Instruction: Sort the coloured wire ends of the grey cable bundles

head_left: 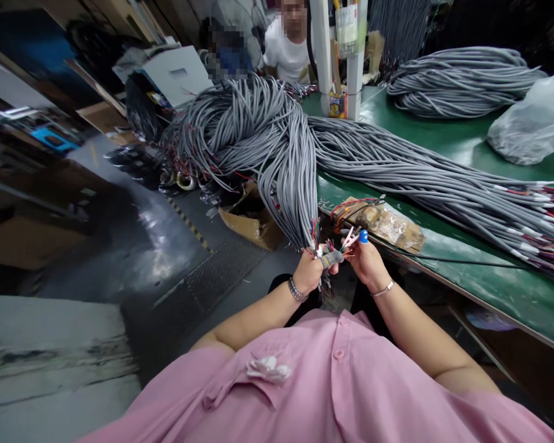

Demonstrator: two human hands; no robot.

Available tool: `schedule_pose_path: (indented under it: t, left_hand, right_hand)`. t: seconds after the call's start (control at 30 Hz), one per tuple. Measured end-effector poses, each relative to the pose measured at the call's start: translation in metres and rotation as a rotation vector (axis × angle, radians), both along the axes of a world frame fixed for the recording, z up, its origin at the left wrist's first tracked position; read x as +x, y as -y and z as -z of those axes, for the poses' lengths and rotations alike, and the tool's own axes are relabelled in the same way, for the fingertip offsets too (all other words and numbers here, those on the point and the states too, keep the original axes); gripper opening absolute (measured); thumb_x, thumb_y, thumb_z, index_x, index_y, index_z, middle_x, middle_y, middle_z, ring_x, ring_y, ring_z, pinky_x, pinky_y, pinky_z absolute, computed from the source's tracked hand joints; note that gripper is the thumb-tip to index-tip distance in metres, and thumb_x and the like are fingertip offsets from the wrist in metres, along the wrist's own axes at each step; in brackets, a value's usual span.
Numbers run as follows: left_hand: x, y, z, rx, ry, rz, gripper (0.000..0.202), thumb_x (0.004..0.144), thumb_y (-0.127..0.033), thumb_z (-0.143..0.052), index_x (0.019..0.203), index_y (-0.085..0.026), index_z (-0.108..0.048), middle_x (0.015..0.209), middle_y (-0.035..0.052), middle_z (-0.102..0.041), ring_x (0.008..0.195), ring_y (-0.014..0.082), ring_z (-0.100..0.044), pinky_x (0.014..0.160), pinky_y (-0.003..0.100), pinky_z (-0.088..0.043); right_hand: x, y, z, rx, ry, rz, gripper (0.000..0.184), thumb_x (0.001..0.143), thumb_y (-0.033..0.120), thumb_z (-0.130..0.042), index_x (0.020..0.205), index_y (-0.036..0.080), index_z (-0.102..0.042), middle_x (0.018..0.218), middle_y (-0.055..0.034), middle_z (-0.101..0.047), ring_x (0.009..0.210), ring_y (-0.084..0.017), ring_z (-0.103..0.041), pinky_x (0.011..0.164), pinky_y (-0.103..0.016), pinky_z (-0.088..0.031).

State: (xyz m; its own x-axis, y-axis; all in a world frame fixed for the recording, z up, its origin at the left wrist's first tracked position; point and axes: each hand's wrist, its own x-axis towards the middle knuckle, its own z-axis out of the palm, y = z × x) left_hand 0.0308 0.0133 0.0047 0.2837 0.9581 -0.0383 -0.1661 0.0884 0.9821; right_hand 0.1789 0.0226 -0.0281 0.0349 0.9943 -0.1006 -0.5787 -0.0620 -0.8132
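Note:
My left hand (pixel 309 269) is closed around the stripped end of a grey cable, one of a thick bundle of grey cables (pixel 290 184) hanging off the bench edge. Fine coloured wires (pixel 331 246) fan out between my two hands. A grey covering is wrapped on a left finger. My right hand (pixel 367 261) pinches at the wire ends, with a blue cover (pixel 363 236) on one fingertip. A pale pink, slim piece (pixel 349 237) shows by its fingers; its kind is unclear. Just beyond, a wooden block (pixel 388 226) wrapped in tape lies on the bench edge.
The green bench (pixel 471 237) carries long grey cables (pixel 420 166), a coiled cable bundle (pixel 461 80) and a clear plastic bag (pixel 533 120). White posts (pixel 354 74) rise from it. A torn cardboard box (pixel 247 218) sits on the floor. Behind the bench is a person (pixel 289 52).

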Motion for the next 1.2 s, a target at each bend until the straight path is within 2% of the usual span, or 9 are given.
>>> schedule_pose_path:
  t: [0.17,0.37,0.53,0.63,0.7,0.8,0.97,1.13,1.2]
  left_hand:
    - [0.001,0.0,0.0,0.02,-0.013,-0.009,0.034,0.073,-0.041,-0.073,0.059,-0.013,-0.059,0.049,0.0008,-0.058,0.045,0.0087,-0.05,0.048,0.024,-0.037]
    - [0.0,0.001,-0.001,-0.005,-0.053,0.008,0.031,0.072,-0.039,-0.074,0.061,-0.013,-0.062,0.05,0.0001,-0.058,0.045,0.0085,-0.05,0.049,0.023,-0.039]
    - [-0.003,0.004,0.001,0.008,-0.061,0.012,0.034,0.072,-0.039,-0.075,0.056,-0.013,-0.059,0.049,0.0,-0.058,0.045,0.0082,-0.05,0.049,0.023,-0.04]
    - [-0.005,0.007,0.0,0.008,-0.034,0.017,0.031,0.071,-0.039,-0.075,0.061,-0.013,-0.062,0.05,-0.0005,-0.058,0.046,0.0083,-0.051,0.05,0.023,-0.04]
    - [-0.007,0.009,-0.002,0.004,-0.031,0.014,0.03,0.07,-0.041,-0.076,0.066,-0.013,-0.064,0.051,-0.0004,-0.059,0.046,0.0087,-0.051,0.05,0.023,-0.041]
    - [-0.007,0.011,-0.004,-0.004,-0.031,-0.002,0.032,0.069,-0.043,-0.077,0.069,-0.013,-0.066,0.052,0.0,-0.059,0.047,0.0094,-0.052,0.051,0.024,-0.041]
    - [-0.003,0.007,-0.003,-0.01,0.017,-0.026,0.032,0.068,-0.045,-0.076,0.069,-0.014,-0.066,0.051,-0.0002,-0.058,0.047,0.0096,-0.052,0.049,0.024,-0.041]
    - [0.0,0.001,0.0,0.008,0.042,-0.025,0.031,0.071,-0.042,-0.074,0.065,-0.014,-0.065,0.051,0.0001,-0.059,0.046,0.0088,-0.051,0.048,0.023,-0.038]
    - [0.001,0.0,0.001,0.018,0.047,-0.014,0.031,0.072,-0.042,-0.074,0.064,-0.013,-0.064,0.05,0.0001,-0.058,0.045,0.0085,-0.05,0.049,0.024,-0.038]
  right_hand:
    - [-0.003,-0.007,-0.005,-0.051,-0.153,-0.019,0.046,0.07,0.066,-0.071,0.081,0.021,-0.066,0.077,-0.0019,-0.068,0.062,-0.014,-0.057,0.058,-0.028,-0.048]
    - [-0.006,-0.008,-0.006,-0.03,-0.128,0.046,0.042,0.072,0.062,-0.072,0.083,0.022,-0.066,0.073,-0.0009,-0.067,0.064,-0.015,-0.058,0.056,-0.027,-0.047]
    - [-0.001,-0.002,-0.007,-0.077,-0.226,-0.073,0.054,0.069,0.074,-0.064,0.083,0.022,-0.066,0.08,-0.0031,-0.068,0.065,-0.015,-0.058,0.056,-0.028,-0.048]
    - [0.005,0.002,-0.006,-0.088,-0.22,-0.143,0.061,0.073,0.08,-0.053,0.085,0.023,-0.066,0.082,-0.0039,-0.068,0.066,-0.015,-0.059,0.06,-0.028,-0.05]
    - [0.008,0.003,-0.006,-0.095,-0.205,-0.167,0.061,0.074,0.081,-0.049,0.086,0.023,-0.066,0.083,-0.0044,-0.069,0.067,-0.016,-0.059,0.06,-0.028,-0.05]
    - [0.01,0.001,-0.01,-0.101,-0.206,-0.181,0.054,0.076,0.075,-0.056,0.086,0.023,-0.066,0.087,-0.0048,-0.07,0.069,-0.016,-0.06,0.061,-0.028,-0.05]
    - [0.007,0.0,-0.013,-0.028,-0.11,-0.095,0.036,0.079,0.058,-0.067,0.087,0.022,-0.067,0.082,-0.0021,-0.068,0.067,-0.014,-0.057,0.06,-0.026,-0.048]
    - [0.002,0.001,-0.004,0.062,0.057,0.115,0.043,0.083,0.063,-0.058,0.081,0.021,-0.068,0.076,-0.0023,-0.067,0.065,-0.014,-0.056,0.063,-0.028,-0.047]
    - [0.0,0.0,-0.002,0.051,0.014,0.085,0.045,0.082,0.065,-0.058,0.081,0.022,-0.067,0.077,-0.0024,-0.067,0.065,-0.014,-0.057,0.064,-0.029,-0.047]
